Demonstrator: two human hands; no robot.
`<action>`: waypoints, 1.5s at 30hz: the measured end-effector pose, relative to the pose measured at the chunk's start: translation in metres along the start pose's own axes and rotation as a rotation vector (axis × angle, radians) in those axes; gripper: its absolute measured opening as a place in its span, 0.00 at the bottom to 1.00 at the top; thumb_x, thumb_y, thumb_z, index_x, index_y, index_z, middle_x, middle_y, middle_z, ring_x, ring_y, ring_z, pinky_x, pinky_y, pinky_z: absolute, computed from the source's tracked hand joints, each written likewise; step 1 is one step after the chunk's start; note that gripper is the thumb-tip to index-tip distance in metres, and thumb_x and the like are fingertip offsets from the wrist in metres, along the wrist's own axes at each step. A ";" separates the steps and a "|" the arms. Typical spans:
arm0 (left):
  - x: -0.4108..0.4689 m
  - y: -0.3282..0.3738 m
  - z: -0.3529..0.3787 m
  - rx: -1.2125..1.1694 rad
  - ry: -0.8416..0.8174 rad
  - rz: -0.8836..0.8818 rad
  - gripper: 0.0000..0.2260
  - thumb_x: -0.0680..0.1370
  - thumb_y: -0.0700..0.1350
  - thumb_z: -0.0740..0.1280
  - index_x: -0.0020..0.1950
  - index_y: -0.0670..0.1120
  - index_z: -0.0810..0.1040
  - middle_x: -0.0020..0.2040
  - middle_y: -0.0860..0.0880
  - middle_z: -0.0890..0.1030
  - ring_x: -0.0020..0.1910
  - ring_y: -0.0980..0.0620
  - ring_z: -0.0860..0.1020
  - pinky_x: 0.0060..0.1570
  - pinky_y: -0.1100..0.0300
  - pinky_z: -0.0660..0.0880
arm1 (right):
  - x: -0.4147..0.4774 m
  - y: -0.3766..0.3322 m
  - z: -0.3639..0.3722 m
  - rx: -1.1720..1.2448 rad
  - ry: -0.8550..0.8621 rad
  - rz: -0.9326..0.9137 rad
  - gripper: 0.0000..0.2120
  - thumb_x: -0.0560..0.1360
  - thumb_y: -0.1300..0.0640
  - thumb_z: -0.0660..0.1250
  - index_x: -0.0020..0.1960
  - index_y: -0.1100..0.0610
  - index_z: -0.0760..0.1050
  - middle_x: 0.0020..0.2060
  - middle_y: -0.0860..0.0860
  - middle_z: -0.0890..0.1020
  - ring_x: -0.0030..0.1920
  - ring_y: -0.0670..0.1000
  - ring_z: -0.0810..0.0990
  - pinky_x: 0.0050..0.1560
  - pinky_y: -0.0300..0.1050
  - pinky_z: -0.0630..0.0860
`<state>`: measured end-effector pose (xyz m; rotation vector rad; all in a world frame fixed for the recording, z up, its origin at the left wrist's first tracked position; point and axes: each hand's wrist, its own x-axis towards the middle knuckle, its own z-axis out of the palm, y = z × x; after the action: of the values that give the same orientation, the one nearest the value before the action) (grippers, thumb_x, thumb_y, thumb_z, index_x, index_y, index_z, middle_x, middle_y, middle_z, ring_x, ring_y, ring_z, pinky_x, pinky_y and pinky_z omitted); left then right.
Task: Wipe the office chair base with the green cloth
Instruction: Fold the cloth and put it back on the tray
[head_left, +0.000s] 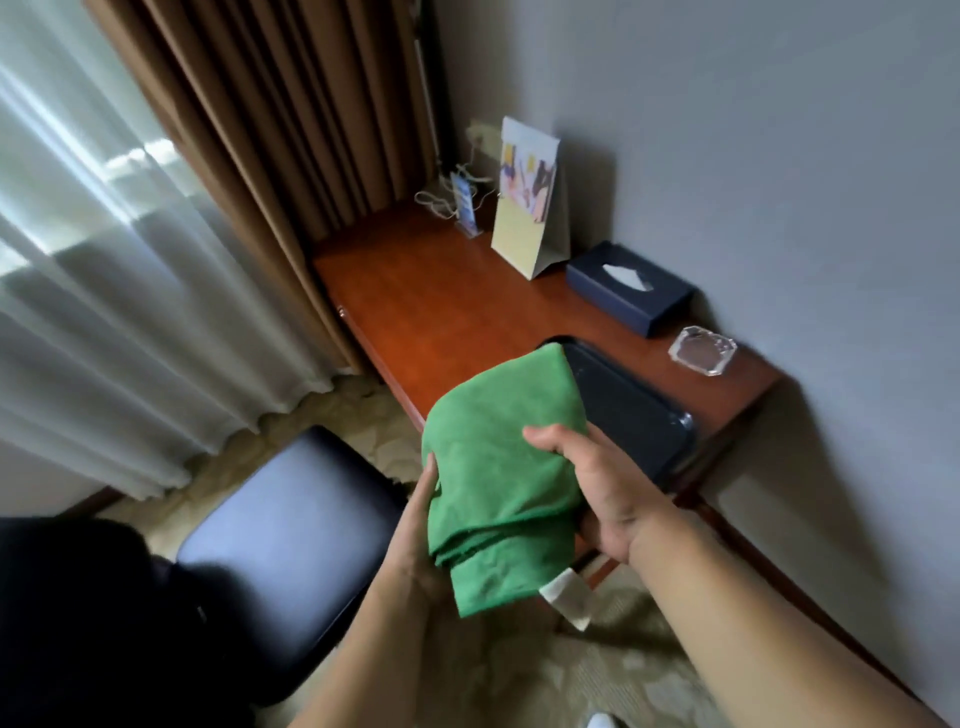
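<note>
Both hands grip the folded green cloth (498, 467) in mid-air: left hand (415, 540) cupping its left edge, right hand (597, 493) clamped on the right side, thumb on top. Cloth sits over the wooden desk (441, 301) edge, above the black tray (634, 410). Office chair (280, 545) seat lower left; base not visible.

No text on the standing card (527, 208) is legible.

The cloth (498, 467) is bright green with a white tag. The counter (441, 306) is reddish-brown wood, the tissue box (628, 288) navy, the tray (634, 410) black, the chair seat (291, 540) glossy black, the curtain (291, 114) brown, and the carpet (571, 675) is beige and mottled.
</note>
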<state>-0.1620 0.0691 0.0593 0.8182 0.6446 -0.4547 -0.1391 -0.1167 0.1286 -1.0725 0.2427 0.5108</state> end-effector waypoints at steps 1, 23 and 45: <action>0.007 0.006 0.005 0.002 -0.020 -0.007 0.26 0.79 0.62 0.67 0.65 0.43 0.85 0.61 0.38 0.85 0.56 0.39 0.86 0.60 0.43 0.80 | 0.001 -0.005 -0.013 0.016 0.051 -0.016 0.10 0.78 0.59 0.70 0.58 0.56 0.84 0.54 0.58 0.87 0.55 0.58 0.87 0.60 0.56 0.80; 0.311 0.134 0.123 0.911 -0.144 -0.014 0.12 0.79 0.35 0.73 0.61 0.45 0.82 0.55 0.41 0.88 0.53 0.40 0.87 0.55 0.44 0.84 | 0.182 0.035 -0.126 -0.306 1.106 -0.003 0.12 0.81 0.46 0.68 0.61 0.50 0.77 0.48 0.43 0.82 0.48 0.47 0.82 0.47 0.48 0.80; 0.365 0.060 0.079 2.243 -0.733 0.206 0.32 0.81 0.62 0.65 0.83 0.66 0.57 0.86 0.56 0.35 0.85 0.44 0.39 0.80 0.39 0.57 | 0.246 0.100 -0.105 -0.993 0.836 0.597 0.34 0.84 0.46 0.59 0.83 0.40 0.44 0.82 0.49 0.34 0.83 0.56 0.41 0.75 0.58 0.68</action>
<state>0.1645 -0.0028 -0.1180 2.5325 -1.0349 -1.1706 0.0269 -0.1029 -0.1032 -2.1845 1.1516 0.7105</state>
